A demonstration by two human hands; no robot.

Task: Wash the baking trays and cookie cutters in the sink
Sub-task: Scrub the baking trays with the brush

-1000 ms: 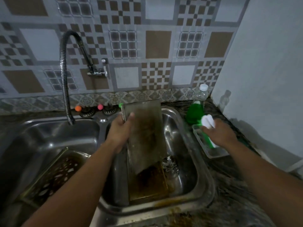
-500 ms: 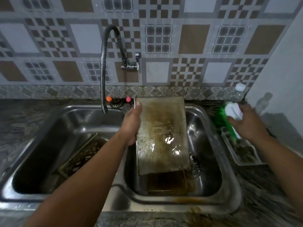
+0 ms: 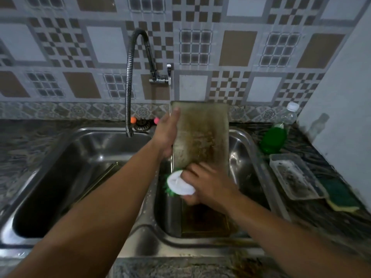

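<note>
The right hand [image 3: 208, 185] is curling its fingers over the white back of a scrub brush [image 3: 179, 184], with the thumb hidden below it; green bristles are showing at the brush's left edge. The brush is meeting the lower left part of a stained baking tray [image 3: 202, 137]; the bristles themselves are mostly hidden.

The left hand [image 3: 167, 133] is gripping the tray's left edge, with the thumb lying straight along the front face near the top corner and the other fingers hidden behind the tray. The tray is standing nearly upright in the right basin [image 3: 241, 149], its top edge leaning toward the tiled wall [image 3: 200, 47].

A second tray [image 3: 204, 221] is lying flat on the floor of the same basin. Another tray [image 3: 100, 177] is resting tilted in the left basin [image 3: 80, 147], mostly hidden by the left forearm.

The flexible faucet [image 3: 129, 93] is hanging over the left basin. On the counter [image 3: 321, 217] to the right, a bottle of green liquid [image 3: 277, 135] is standing behind a clear plastic container [image 3: 295, 177]. A green and yellow sponge [image 3: 341, 197] is lying just beside that container.
</note>
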